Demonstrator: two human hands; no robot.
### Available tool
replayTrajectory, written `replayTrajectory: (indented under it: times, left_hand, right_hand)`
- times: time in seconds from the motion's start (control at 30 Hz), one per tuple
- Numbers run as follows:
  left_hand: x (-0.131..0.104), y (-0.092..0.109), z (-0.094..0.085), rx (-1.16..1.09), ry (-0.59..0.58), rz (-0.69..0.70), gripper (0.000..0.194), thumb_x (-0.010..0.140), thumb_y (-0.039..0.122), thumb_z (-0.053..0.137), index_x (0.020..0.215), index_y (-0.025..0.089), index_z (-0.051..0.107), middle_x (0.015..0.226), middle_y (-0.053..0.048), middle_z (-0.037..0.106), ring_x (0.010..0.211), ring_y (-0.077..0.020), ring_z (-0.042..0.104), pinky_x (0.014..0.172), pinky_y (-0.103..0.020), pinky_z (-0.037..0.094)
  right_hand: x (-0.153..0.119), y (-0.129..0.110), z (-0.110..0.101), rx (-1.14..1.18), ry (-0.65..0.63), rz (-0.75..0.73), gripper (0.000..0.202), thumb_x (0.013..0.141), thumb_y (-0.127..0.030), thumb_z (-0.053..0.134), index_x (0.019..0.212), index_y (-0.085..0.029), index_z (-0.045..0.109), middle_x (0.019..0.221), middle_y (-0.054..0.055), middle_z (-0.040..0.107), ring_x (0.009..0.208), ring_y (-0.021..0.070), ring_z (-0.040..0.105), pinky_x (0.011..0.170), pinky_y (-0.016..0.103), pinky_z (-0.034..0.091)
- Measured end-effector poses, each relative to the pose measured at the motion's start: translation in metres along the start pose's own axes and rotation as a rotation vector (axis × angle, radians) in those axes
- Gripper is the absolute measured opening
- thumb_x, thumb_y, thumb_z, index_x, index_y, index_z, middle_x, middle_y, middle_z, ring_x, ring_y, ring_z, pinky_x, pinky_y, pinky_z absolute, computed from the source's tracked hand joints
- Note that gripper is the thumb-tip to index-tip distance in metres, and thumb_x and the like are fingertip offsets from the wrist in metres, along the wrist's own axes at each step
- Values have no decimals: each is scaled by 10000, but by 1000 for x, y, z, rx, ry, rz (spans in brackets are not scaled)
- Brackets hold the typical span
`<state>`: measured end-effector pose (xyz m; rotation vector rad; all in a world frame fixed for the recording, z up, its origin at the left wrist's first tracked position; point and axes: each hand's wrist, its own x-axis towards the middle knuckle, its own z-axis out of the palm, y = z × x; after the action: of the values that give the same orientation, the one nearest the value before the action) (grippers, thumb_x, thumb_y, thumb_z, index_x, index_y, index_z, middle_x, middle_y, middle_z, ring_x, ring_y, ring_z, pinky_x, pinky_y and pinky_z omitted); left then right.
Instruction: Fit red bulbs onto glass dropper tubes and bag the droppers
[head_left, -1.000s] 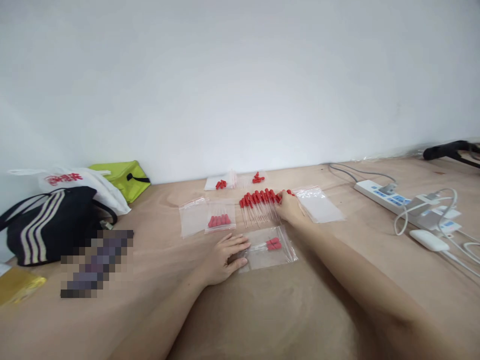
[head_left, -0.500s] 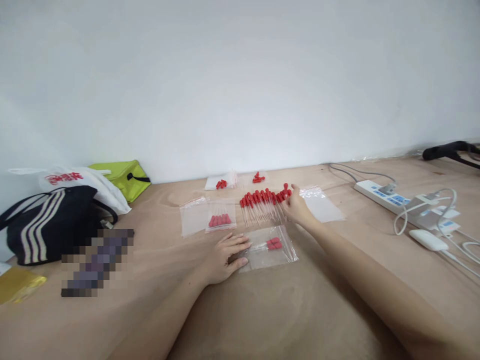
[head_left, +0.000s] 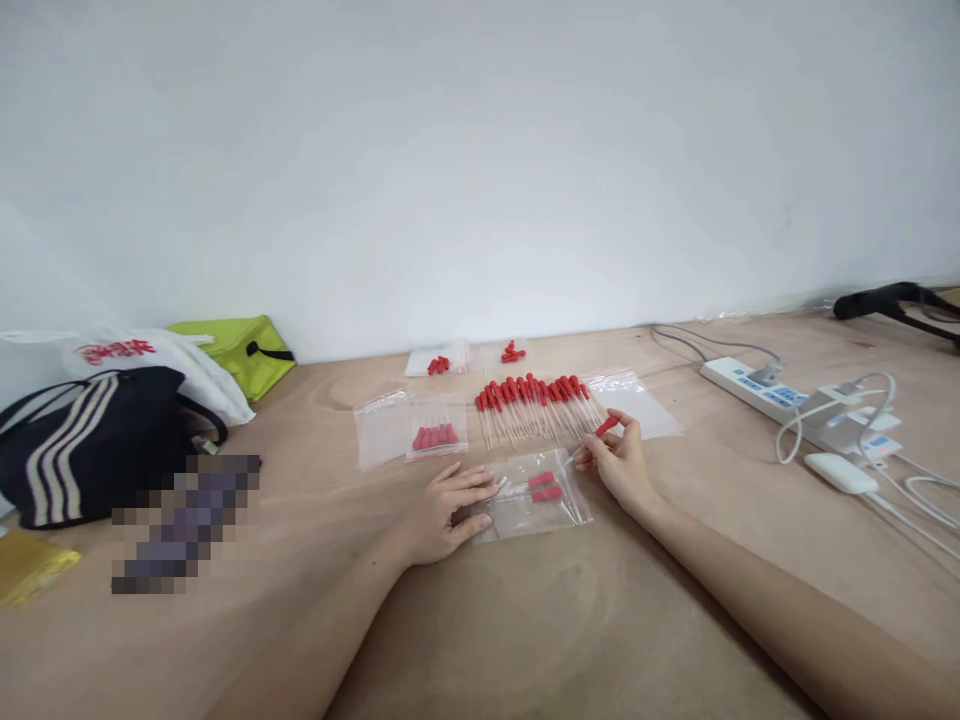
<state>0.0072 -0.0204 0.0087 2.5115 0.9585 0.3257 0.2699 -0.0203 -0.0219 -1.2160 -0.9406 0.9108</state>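
Out from the tabletop's [head_left: 525,620] back edge, spread left hand [head_left: 444,515] touches clear bag [head_left: 517,520] holding 2 droppers [head_left: 546,493], right hand [head_left: 621,462] pinching 1 red-bulbed dropper [head_left: 607,425], white bag's [head_left: 214,378] red lettering [head_left: 116,352] blurred.

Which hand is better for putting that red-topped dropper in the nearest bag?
Probably the right hand: it holds the dropper beside the clear bag, while the left hand rests on the bag's left end.

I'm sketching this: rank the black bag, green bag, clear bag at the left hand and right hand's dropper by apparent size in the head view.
1. Black bag
2. Green bag and clear bag: too alike to rank, green partly hidden
3. Held dropper
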Motion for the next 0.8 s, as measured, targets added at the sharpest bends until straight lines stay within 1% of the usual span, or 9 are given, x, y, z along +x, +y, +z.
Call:
replayTrajectory:
  times: [0.1, 0.17, 0.27, 0.33, 0.47, 0.53, 0.67, 0.73, 0.8]
  left_hand:
    - [0, 1, 0, -2, -2, -9, 377, 826, 343, 489, 1199, 291, 488, 1290, -24, 465, 1213, -191, 390, 1052, -456, 178]
    - [1, 1, 0, 3, -4, -17, 378, 821, 340, 495, 1195, 287, 492, 1289, -27, 466, 1213, -193, 391, 1049, -459, 181]
    - [1, 0, 1, 13, -4, -19, 376, 826, 346, 487, 1198, 292, 487, 1294, -21, 460, 1215, -189, 388, 1051, -457, 178]
    - [1, 1, 1, 16, -5, -15, 387, 832, 347, 477, 1216, 299, 465, 1300, -9, 455, 1218, -184, 383, 1055, -447, 177]
    - [0, 3, 0, 12, 14, -29, 451, 825, 332, 482, 1266, 281, 402, 1296, -5, 462, 1217, -183, 382, 1060, -421, 191]
    - [0, 5, -1, 11, 22, -40, 473, 820, 330, 486, 1278, 269, 383, 1302, -9, 455, 1216, -187, 383, 1060, -417, 196]
    - [0, 5, -1, 8, 17, -44, 475, 820, 337, 485, 1278, 270, 380, 1305, -5, 452, 1213, -198, 388, 1060, -422, 199]
    - [0, 4, -1, 7, 22, -37, 474, 820, 345, 484, 1277, 273, 381, 1303, -3, 454, 1210, -201, 392, 1059, -421, 205]
    - [0, 3, 0, 10, 30, -29, 474, 820, 349, 483, 1277, 276, 382, 1301, -1, 458, 1209, -203, 393, 1058, -421, 207]
  right_hand:
    - [0, -1, -2, 16, 52, -25, 583, 665, -411, 578, 1091, -227, 226, 647, -61, 542, 496, 121, 557, 524, 291, 501]
    - [-2, -1, -2, 27, 54, -39, 568, 667, -436, 583, 1065, -234, 232, 672, -53, 547, 527, 126, 569, 554, 305, 510]
    - [-6, 1, 2, 64, -19, -48, 535, 679, -468, 574, 1038, -249, 243, 701, -44, 555, 565, 128, 582, 597, 319, 515]
    - [-9, 1, 5, 97, -77, -26, 497, 689, -491, 557, 1019, -254, 271, 699, -44, 555, 578, 129, 585, 601, 317, 511]
    - [-13, 0, 4, 88, -112, 59, 435, 640, -531, 578, 904, -226, 413, 689, -32, 547, 573, 120, 572, 584, 294, 494]
    - [-14, -3, 0, 10, -144, 87, 412, 610, -518, 609, 841, -201, 484, 681, -19, 558, 529, 102, 538, 534, 266, 467]
    - [-13, -7, -5, -133, -291, 119, 378, 579, -455, 660, 809, -173, 559, 636, -23, 558, 414, 61, 429, 383, 210, 346]
    - [-11, -7, -5, -144, -330, 110, 367, 554, -419, 688, 791, -171, 559, 665, -18, 572, 418, 58, 434, 376, 203, 336]
    - [-9, -3, -4, -130, -348, 66, 344, 534, -387, 709, 748, -168, 552, 677, -9, 589, 483, 78, 488, 435, 212, 386]
